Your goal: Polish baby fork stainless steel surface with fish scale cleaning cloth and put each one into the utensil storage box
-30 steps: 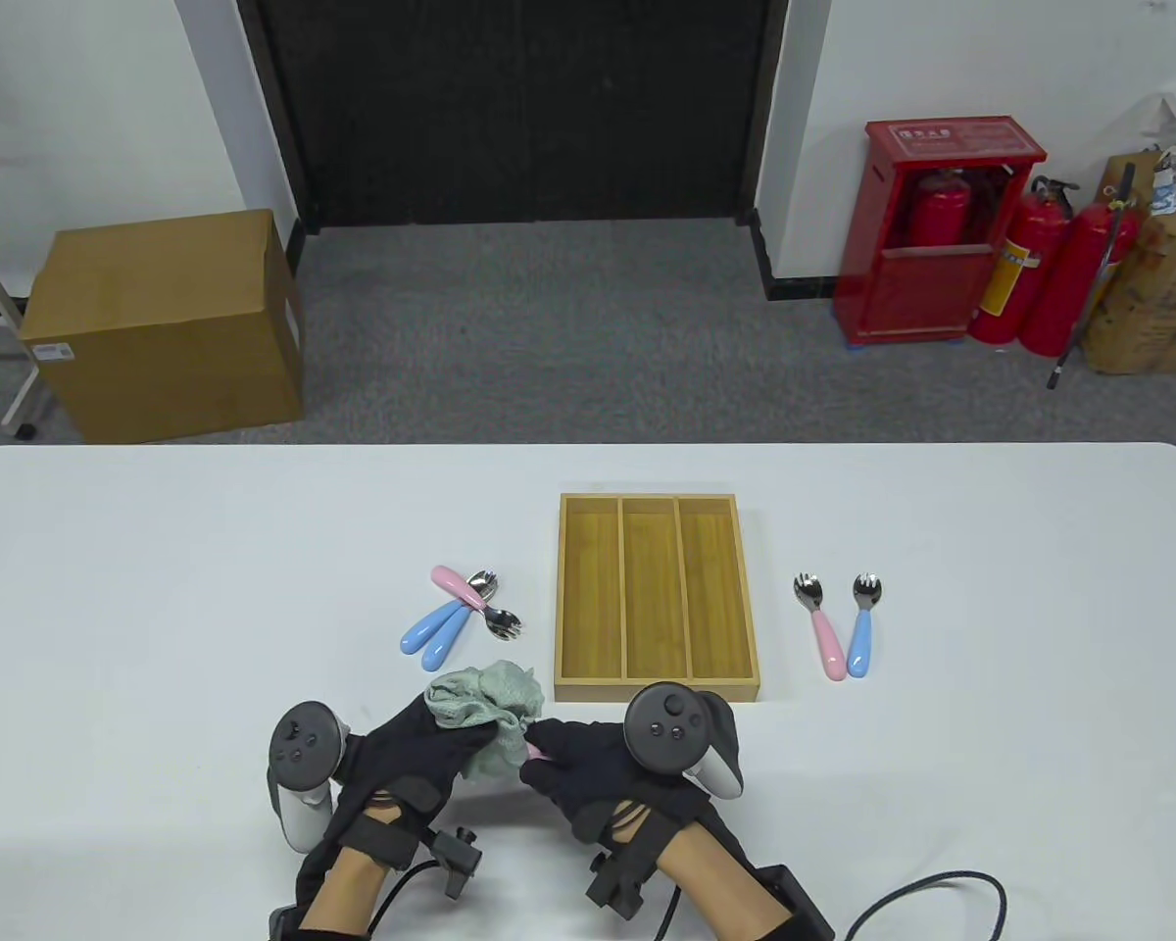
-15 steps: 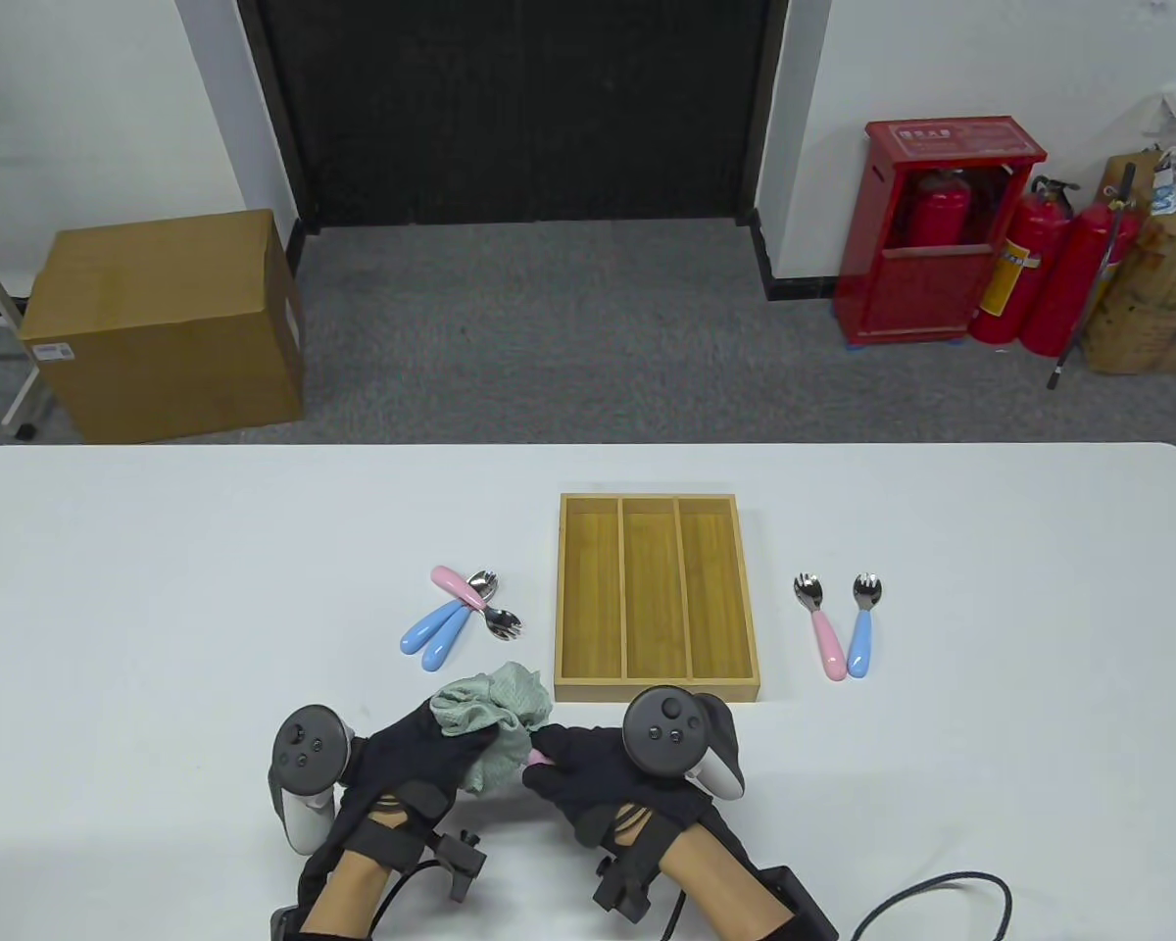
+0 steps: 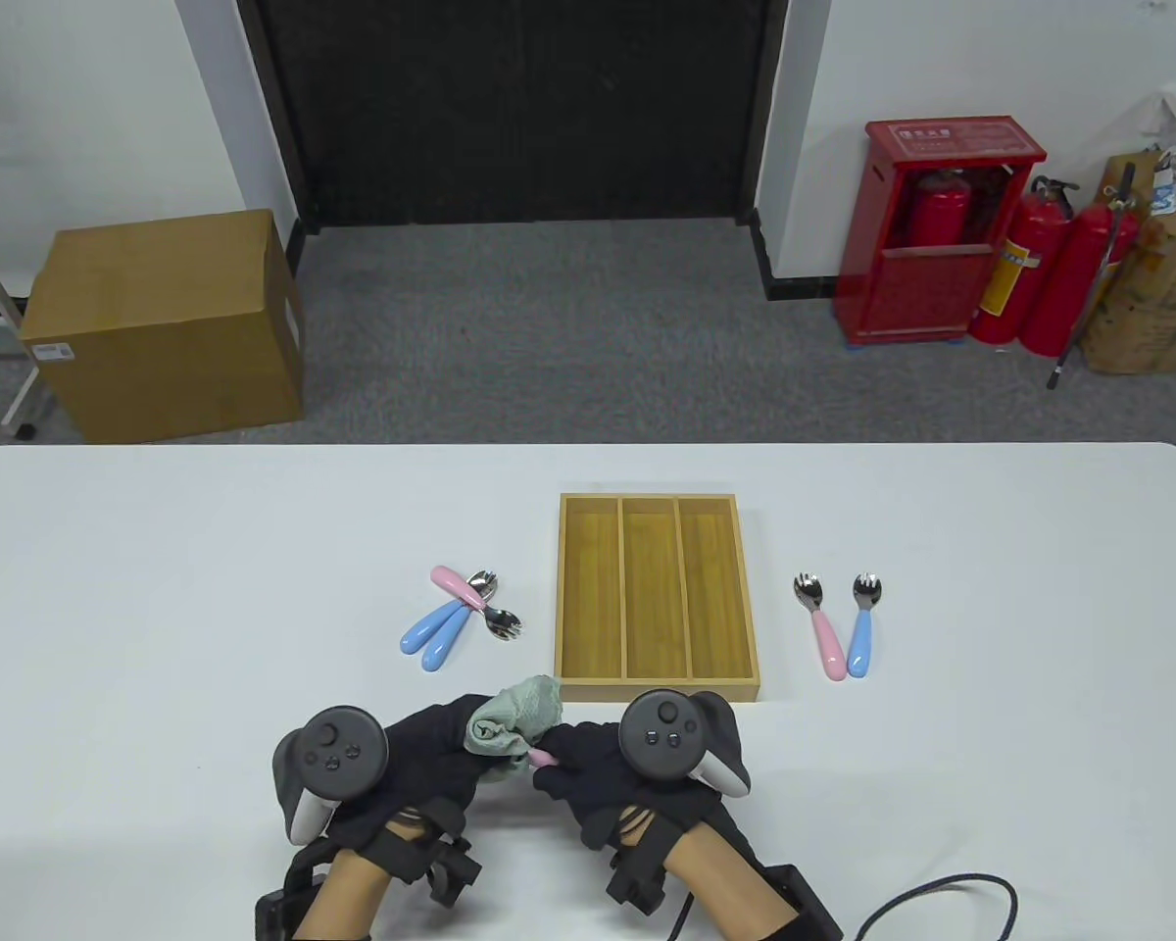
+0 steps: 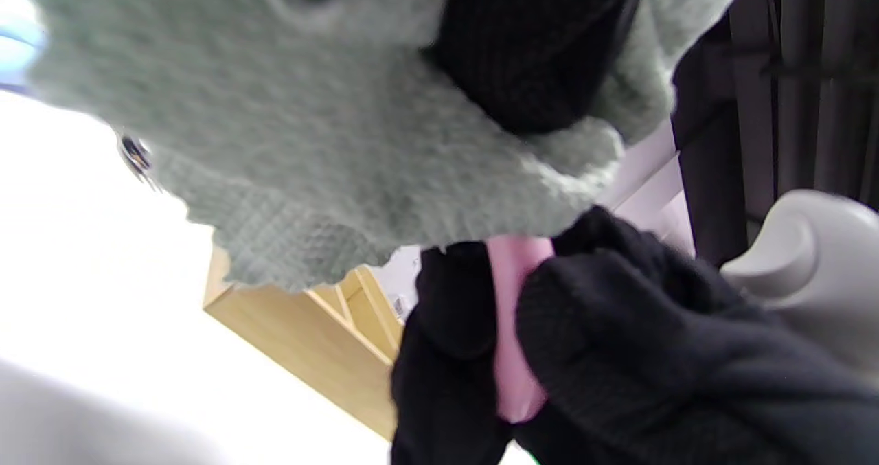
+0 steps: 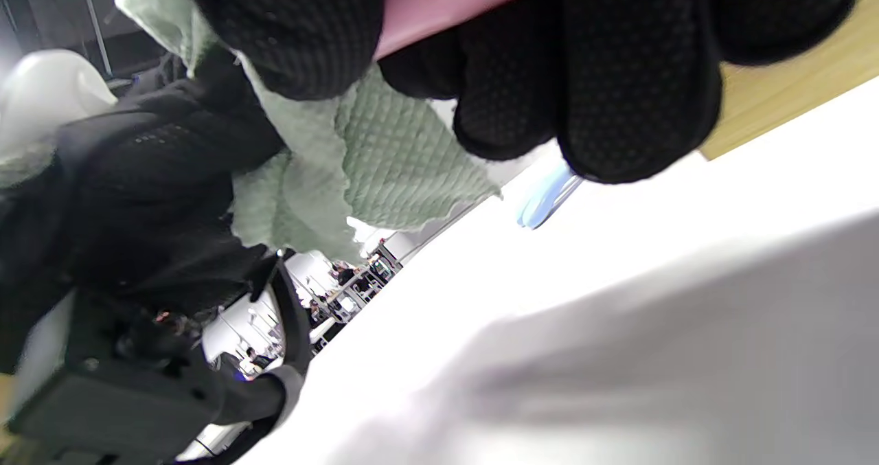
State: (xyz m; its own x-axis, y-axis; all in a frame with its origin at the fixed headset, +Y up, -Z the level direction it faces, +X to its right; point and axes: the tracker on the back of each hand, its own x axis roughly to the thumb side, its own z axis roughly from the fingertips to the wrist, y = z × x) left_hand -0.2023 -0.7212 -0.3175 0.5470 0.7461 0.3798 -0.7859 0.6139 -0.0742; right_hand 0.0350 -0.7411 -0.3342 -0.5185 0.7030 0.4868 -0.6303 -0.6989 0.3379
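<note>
White counter point(image 3: 157, 588), seen from above, with the work set near its front edge; wooden storage box point(image 3: 656, 598) at centre, three long compartments, all three bare, so no fork is yet stored and the task stands at its first piece; by judgement the step in hand is the polishing of one fork, with storing it and five further forks left to do. Left hand point(image 3: 431, 760), fingers curled round a bunched green cloth point(image 3: 514, 723), which sits just in front of the box's near wall and wraps the metal end of the fork, that end hidden in every view; right hand point(image 3: 598, 774), fingers and thumb closed round the pink handle point(image 4: 511, 327) of the fork being polished, the handle's tip showing between the two hands and the cloth touching it; the two hands meet at the cloth, low over the counter. Unpolished pieces, largest group first: three forks point(image 3: 461, 618) in a loose heap left of the box, two blue handles and one pink, heads pointing toward the box, well apart from the left hand; a pink fork point(image 3: 820, 627) and a blue fork point(image 3: 862, 627) side by side right of the box, heads away from the person, untouched and apart from the right hand.
</note>
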